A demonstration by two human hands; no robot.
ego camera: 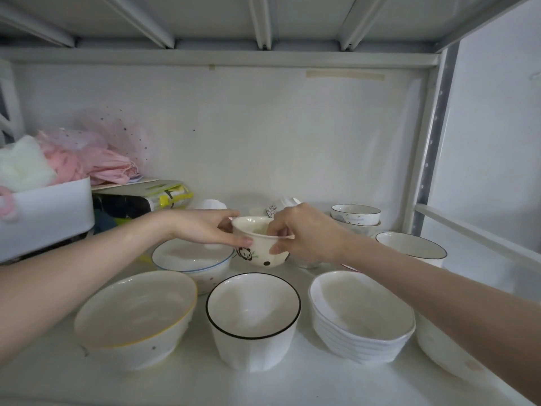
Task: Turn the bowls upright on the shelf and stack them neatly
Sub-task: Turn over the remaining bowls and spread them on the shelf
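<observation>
A small cream panda-print bowl point(259, 247) is upright above the shelf point(199, 373), held between both hands. My left hand point(205, 227) pinches its left rim and my right hand point(304, 232) pinches its right rim. In front stand a black-rimmed bowl point(253, 317), a yellow-rimmed bowl point(134, 315) and a stack of white bowls point(363, 317), all upright. A blue-rimmed bowl point(190, 259) sits behind on the left. Further bowls stand at the right: a stacked pair point(355, 216) and another black-rimmed one point(409, 247). My right forearm partly hides a bowl point(439, 350).
A white bin point(46, 209) with pink and white soft items stands at the left, with a yellow-green package point(140, 197) beside it. The metal upright point(430, 142) frames the right side. An upper shelf runs close overhead.
</observation>
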